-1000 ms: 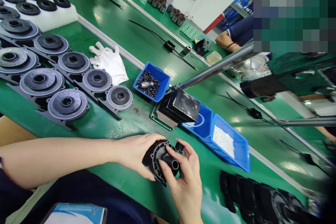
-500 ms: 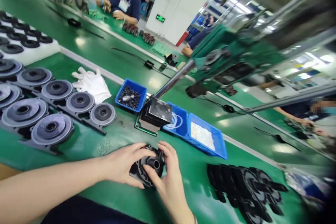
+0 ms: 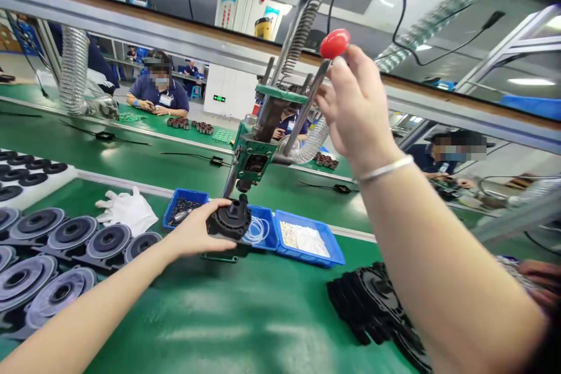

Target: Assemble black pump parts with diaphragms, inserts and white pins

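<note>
My left hand point(image 3: 197, 232) grips a black round pump housing point(image 3: 229, 221) and holds it on the base under a green hand press point(image 3: 256, 155). The housing's stub points up beneath the press ram. Raised high, my right hand point(image 3: 353, 108) is closed around the press lever point(image 3: 307, 108) just below its red ball knob point(image 3: 335, 42). A silver bracelet circles that wrist.
Grey impeller discs on black trays point(image 3: 65, 239) fill the left. A white glove point(image 3: 125, 210) lies beside three blue bins point(image 3: 307, 241) of small parts. A heap of black housings point(image 3: 377, 307) sits at right. People work at the far green bench point(image 3: 131, 146).
The view has tilted up. My left hand carried the housing from near me onto the press base. My right hand let go of the housing and rose to the lever.
</note>
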A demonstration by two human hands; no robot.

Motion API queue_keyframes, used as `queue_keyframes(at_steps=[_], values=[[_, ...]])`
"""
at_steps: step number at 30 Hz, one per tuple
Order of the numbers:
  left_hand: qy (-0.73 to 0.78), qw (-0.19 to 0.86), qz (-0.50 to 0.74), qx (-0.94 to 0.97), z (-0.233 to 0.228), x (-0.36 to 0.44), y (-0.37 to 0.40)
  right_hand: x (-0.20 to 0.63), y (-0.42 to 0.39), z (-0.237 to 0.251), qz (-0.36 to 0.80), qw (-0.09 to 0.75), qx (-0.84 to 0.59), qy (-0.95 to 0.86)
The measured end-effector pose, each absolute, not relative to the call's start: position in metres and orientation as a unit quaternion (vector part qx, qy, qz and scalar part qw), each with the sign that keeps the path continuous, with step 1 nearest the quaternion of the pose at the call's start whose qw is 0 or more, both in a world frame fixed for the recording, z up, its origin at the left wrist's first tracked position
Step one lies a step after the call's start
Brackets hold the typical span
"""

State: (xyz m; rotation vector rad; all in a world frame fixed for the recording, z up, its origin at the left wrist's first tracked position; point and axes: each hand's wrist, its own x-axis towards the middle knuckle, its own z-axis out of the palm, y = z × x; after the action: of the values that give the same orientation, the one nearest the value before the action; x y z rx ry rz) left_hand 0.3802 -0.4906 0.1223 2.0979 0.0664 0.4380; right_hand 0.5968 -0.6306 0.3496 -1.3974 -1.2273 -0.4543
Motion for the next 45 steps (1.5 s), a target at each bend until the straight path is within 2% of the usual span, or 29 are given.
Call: queue_keyframes(at_steps=[1,3,6,10,13,15,22,27,33,36,39,42,45], values=[[0.029,0.489,0.172,0.854,0.121,0.391,-0.485,0.6,-0.623,0.367,-0.135,0.614,-0.596,-0.5],[0.026,0.509,0.156,0.846,0.114,0.409,-0.475,0.594,-0.619,0.39,-0.089,0.651,-0.58,-0.482],[0.017,0.513,0.146,0.846,0.105,0.426,-0.465,0.564,-0.642,0.385,-0.118,0.652,-0.515,-0.544],[0.008,0.485,0.136,0.864,0.108,0.433,-0.459,0.508,-0.686,0.311,-0.252,0.655,-0.445,-0.556],[0.001,0.476,0.131,0.87,0.11,0.434,-0.456,0.482,-0.701,0.245,-0.305,0.657,-0.386,-0.571],[-0.004,0.473,0.129,0.871,0.109,0.435,-0.455,0.479,-0.701,0.223,-0.337,0.677,-0.371,-0.539],[-0.006,0.527,0.123,0.841,0.102,0.437,-0.449,0.489,-0.702,0.243,-0.31,0.648,-0.417,-0.556],[-0.001,0.555,0.105,0.825,0.103,0.434,-0.448,0.478,-0.7,0.22,-0.35,0.688,-0.372,-0.517],[-0.002,0.564,0.113,0.818,0.098,0.432,-0.449,0.482,-0.699,0.224,-0.317,0.672,-0.38,-0.552],[-0.001,0.551,0.123,0.825,0.097,0.435,-0.449,0.482,-0.695,0.219,-0.353,0.691,-0.346,-0.527],[0.005,0.543,0.123,0.83,0.106,0.434,-0.451,0.481,-0.696,0.227,-0.347,0.675,-0.359,-0.543],[0.022,0.512,0.15,0.845,0.117,0.418,-0.467,0.478,-0.71,0.238,-0.307,0.662,-0.423,-0.538],[0.016,0.419,0.225,0.879,0.11,0.383,-0.5,0.474,-0.73,0.213,-0.241,0.648,-0.554,-0.464]])
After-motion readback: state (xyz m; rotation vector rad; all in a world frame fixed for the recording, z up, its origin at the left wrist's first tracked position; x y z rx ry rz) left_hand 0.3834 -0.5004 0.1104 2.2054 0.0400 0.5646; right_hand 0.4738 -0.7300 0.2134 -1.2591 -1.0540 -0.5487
